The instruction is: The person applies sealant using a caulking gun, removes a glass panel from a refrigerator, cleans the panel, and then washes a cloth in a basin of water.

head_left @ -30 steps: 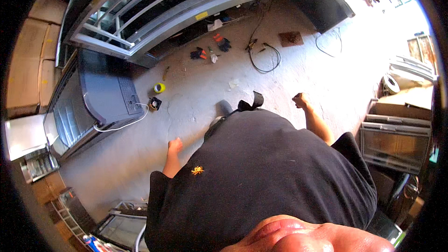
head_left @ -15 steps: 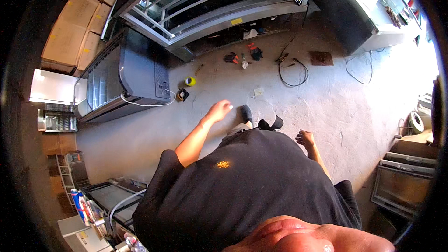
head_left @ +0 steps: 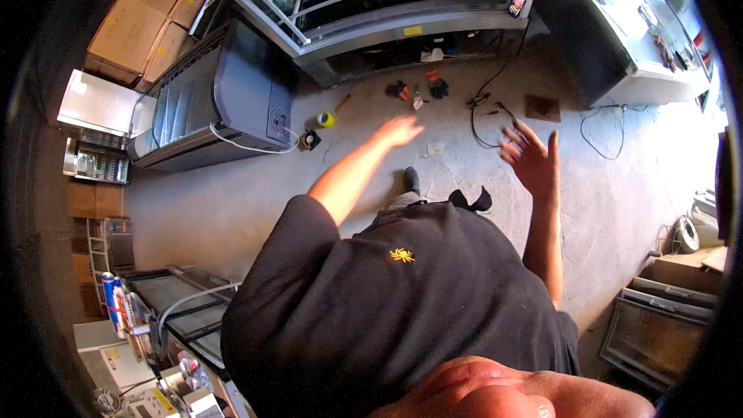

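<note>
My left hand (head_left: 400,131) is raised over the floor at centre, blurred, so its fingers are unclear. My right hand (head_left: 530,153) is up at centre right, open with spread fingers and nothing visible in it. Beyond them on the concrete floor (head_left: 611,201) lie orange-and-dark gloves (head_left: 436,84), a yellow tape roll (head_left: 325,119), a small black square part (head_left: 309,139), a looped black cable (head_left: 477,128) and a rusty brown plate (head_left: 542,107). My shoe (head_left: 412,179) shows below my hands, past my black shirt.
A metal-framed glass cabinet (head_left: 387,11) stands ahead, a dark appliance (head_left: 244,97) with white cord at left, another cabinet (head_left: 588,54) at right. Cardboard boxes (head_left: 139,11) are stacked upper left; framed panels (head_left: 650,329) lean at right; a cluttered frame rack (head_left: 178,302) is at lower left.
Both my hands have risen forward and upward, and my right hand's fingers have spread apart. The floor and surrounding cabinets have shifted in view as my head moved.
</note>
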The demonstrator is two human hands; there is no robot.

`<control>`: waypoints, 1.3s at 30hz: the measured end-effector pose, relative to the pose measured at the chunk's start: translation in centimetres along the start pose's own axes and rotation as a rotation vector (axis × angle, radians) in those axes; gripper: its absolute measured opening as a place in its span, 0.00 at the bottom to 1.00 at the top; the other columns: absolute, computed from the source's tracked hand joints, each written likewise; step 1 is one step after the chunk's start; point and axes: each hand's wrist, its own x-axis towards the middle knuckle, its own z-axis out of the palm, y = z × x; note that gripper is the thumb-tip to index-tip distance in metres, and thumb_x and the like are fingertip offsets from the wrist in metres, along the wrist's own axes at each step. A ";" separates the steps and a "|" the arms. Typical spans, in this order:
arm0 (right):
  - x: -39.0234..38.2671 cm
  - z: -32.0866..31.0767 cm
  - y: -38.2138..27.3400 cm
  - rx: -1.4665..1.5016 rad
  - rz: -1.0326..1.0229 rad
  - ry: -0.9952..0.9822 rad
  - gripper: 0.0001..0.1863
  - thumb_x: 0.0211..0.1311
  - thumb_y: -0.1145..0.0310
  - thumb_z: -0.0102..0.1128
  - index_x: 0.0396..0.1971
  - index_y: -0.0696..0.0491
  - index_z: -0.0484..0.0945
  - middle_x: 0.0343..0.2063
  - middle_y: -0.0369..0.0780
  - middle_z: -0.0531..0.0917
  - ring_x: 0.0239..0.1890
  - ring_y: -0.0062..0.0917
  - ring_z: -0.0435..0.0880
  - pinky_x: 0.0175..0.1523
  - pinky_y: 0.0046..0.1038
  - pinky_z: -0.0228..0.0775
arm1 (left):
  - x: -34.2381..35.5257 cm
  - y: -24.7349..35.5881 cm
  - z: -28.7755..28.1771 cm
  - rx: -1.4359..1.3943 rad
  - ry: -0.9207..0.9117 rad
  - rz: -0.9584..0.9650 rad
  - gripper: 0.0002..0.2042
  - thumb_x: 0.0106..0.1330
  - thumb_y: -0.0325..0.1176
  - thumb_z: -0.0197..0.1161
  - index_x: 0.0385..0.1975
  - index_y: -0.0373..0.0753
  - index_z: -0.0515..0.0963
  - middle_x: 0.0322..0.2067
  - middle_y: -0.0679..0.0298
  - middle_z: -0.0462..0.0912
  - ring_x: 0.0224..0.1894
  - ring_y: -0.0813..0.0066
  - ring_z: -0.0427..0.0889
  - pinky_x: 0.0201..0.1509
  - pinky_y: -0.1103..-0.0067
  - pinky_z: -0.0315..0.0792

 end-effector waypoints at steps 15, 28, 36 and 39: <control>-34.3 -23.3 23.7 -1.201 0.458 0.635 0.18 0.61 0.52 0.58 0.29 0.55 0.79 0.26 0.39 0.79 0.30 0.28 0.78 0.33 0.40 0.73 | -23.7 -24.6 19.4 -0.592 -0.444 -0.405 0.16 0.69 0.42 0.53 0.47 0.39 0.77 0.45 0.56 0.80 0.45 0.61 0.79 0.48 0.65 0.72; 7.5 -12.5 5.9 -1.129 0.390 0.790 0.20 0.67 0.61 0.52 0.50 0.61 0.74 0.42 0.45 0.83 0.40 0.29 0.84 0.44 0.30 0.75 | 10.2 -31.1 4.1 -1.039 -0.155 -0.798 0.14 0.68 0.41 0.57 0.46 0.38 0.75 0.35 0.62 0.83 0.32 0.76 0.82 0.29 0.80 0.74; -13.3 -22.8 13.0 -1.280 0.705 1.134 0.17 0.59 0.57 0.58 0.25 0.59 0.80 0.20 0.43 0.83 0.24 0.29 0.82 0.33 0.34 0.73 | 10.6 -24.1 11.6 -0.681 -0.683 -1.112 0.17 0.69 0.44 0.55 0.49 0.38 0.73 0.37 0.58 0.83 0.33 0.66 0.82 0.33 0.68 0.77; -26.3 -26.3 14.7 -0.912 1.233 1.167 0.17 0.61 0.58 0.52 0.29 0.57 0.79 0.20 0.42 0.81 0.24 0.29 0.82 0.27 0.34 0.74 | 15.8 -17.8 14.3 -0.785 -0.928 -0.737 0.17 0.68 0.43 0.57 0.49 0.39 0.74 0.39 0.60 0.83 0.37 0.69 0.83 0.34 0.72 0.76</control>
